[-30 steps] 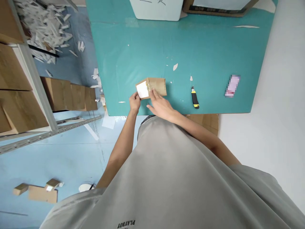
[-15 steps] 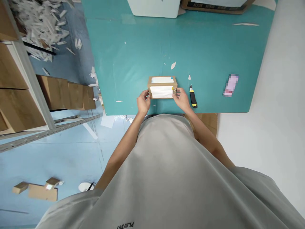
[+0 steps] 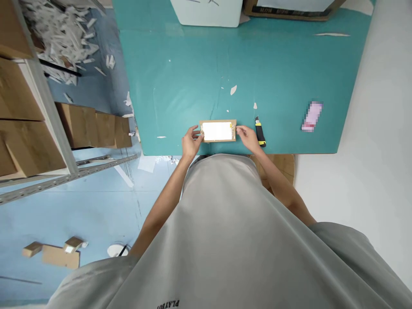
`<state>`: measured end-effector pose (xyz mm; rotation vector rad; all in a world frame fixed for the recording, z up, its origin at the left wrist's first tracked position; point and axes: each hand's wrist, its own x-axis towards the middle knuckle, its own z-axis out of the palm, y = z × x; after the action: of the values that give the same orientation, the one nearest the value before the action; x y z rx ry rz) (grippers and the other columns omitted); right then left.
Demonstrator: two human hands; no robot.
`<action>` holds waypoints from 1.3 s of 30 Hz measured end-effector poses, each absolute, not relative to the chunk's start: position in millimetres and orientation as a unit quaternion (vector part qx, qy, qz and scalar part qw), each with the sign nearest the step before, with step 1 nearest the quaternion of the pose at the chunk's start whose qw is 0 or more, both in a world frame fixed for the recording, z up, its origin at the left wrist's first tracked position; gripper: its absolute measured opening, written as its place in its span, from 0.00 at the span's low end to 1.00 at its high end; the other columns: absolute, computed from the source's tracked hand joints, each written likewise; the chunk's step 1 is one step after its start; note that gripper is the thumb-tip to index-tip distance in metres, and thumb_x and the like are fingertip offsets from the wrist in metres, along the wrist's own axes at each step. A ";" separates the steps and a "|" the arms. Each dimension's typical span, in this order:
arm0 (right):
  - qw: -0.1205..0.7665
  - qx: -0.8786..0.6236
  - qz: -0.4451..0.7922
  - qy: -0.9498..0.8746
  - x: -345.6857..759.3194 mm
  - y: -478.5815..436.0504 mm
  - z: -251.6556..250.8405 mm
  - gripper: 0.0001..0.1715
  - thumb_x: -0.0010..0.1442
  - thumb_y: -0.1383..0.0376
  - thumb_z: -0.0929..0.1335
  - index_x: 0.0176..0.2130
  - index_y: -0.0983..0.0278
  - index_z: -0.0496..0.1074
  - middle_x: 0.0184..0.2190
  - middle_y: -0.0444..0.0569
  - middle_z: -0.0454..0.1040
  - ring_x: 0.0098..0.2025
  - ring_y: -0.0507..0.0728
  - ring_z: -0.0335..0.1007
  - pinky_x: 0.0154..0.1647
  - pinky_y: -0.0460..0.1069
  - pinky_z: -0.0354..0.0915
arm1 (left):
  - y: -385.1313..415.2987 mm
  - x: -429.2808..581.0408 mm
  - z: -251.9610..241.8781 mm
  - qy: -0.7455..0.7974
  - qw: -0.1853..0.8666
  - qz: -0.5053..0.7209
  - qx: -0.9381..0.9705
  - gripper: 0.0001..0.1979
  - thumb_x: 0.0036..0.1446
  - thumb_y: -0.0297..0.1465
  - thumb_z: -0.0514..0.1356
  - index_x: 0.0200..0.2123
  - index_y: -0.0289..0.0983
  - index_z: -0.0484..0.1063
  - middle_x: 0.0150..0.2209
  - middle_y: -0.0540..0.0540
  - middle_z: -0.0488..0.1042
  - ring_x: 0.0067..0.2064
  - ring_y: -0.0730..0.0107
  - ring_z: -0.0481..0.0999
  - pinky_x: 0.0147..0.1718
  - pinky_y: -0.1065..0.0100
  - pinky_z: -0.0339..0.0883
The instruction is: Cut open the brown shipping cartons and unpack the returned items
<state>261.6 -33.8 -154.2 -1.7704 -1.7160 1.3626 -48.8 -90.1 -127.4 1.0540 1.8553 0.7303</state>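
Note:
A small cardboard box (image 3: 233,135) with a large white label on its upper face is held at the front of the green table, close to my body. Clear tape glints at both of its ends. My left hand (image 3: 192,140) grips the left end with curled fingers. At the opposite end, the bent fingers of my right hand (image 3: 247,136) pinch the edge. A black and yellow utility knife (image 3: 260,133) lies just right of my right hand, touching neither it nor the box.
The green table (image 3: 180,77) carries paper scraps, a pixelated pink item (image 3: 312,116) at right, and a white container (image 3: 210,13) and cardboard box (image 3: 292,16) at the back. Shelving (image 3: 48,103) with cartons stands left. A white wall (image 3: 376,141) is at right.
The box has tipped between my hands: two labelled faces showed before, and now one faces up. It sits slightly nearer my body. The knife has stayed on the table.

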 end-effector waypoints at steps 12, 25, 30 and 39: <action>0.031 -0.712 0.294 -0.636 322.6 -14.0 -165.2 0.27 0.69 0.62 0.67 0.64 0.66 0.73 0.58 0.65 0.79 0.59 0.69 0.75 0.68 0.66 0.71 | -88.4 -55.6 -144.4 0.647 0.498 0.286 0.502 0.31 0.57 0.31 0.72 0.65 0.44 0.79 0.69 0.38 0.72 0.57 0.55 0.81 0.54 0.57 0.83; -0.149 -0.432 0.320 -0.830 183.3 -10.4 -33.7 0.29 0.83 0.56 0.58 0.73 0.57 0.73 0.62 0.60 0.81 0.59 0.70 0.78 0.58 0.59 0.71 | -71.6 -64.3 -169.1 0.574 0.569 0.313 0.499 0.36 0.52 0.30 0.79 0.65 0.44 0.78 0.65 0.39 0.71 0.54 0.56 0.79 0.52 0.57 0.83; -0.226 -0.415 0.263 -0.841 157.6 -4.6 -30.7 0.27 0.84 0.59 0.58 0.73 0.57 0.73 0.60 0.61 0.81 0.58 0.70 0.78 0.56 0.58 0.69 | -71.2 -61.2 -174.6 0.563 0.581 0.323 0.492 0.37 0.51 0.29 0.79 0.65 0.44 0.78 0.65 0.39 0.70 0.54 0.57 0.79 0.54 0.57 0.82; -0.267 -0.386 0.216 -0.856 144.2 3.9 -23.9 0.26 0.84 0.62 0.57 0.66 0.63 0.77 0.57 0.65 0.82 0.57 0.70 0.79 0.56 0.60 0.69 | -70.1 -59.3 -184.1 0.535 0.606 0.353 0.472 0.38 0.49 0.29 0.80 0.64 0.44 0.79 0.66 0.40 0.69 0.57 0.54 0.78 0.60 0.54 0.80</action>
<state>144.2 3.9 -23.9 -1.4754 -3.2714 0.8259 -59.3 -70.1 -184.1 1.0912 1.2373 0.8163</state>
